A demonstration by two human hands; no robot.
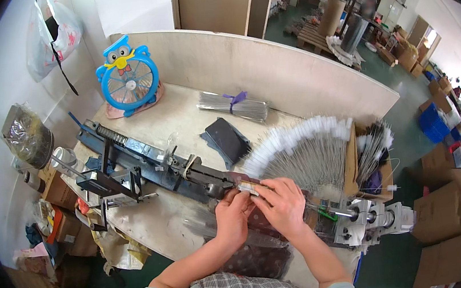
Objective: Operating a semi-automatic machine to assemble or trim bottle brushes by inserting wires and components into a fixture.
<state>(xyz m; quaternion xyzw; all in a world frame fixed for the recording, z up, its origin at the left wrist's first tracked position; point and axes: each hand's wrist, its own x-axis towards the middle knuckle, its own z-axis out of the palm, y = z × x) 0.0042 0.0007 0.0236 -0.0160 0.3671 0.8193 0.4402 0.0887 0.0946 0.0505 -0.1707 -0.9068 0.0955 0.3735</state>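
Observation:
Both my hands meet at the near right end of a long dark metal bench fixture (167,169). They pinch a small whitish piece (247,188), too small and too covered by fingers for me to name. My left hand (231,218) has thumb and fingertips closed at its left side. From the right, my right hand (281,204) closes thumb and fingers on the same piece. Behind the hands, many thin metal wires with white ends (307,157) lie spread like a fan. Clear film or thin strands (203,222) lie beside my left wrist.
A wire bundle with a purple tie (233,107) and a black flat rectangular thing (225,140) lie farther back. A blue cartoon-bird fan (129,81) stands by the partition (266,62). A metal shaft mechanism (372,216) is at right; a hand-crank device (112,184) stands left.

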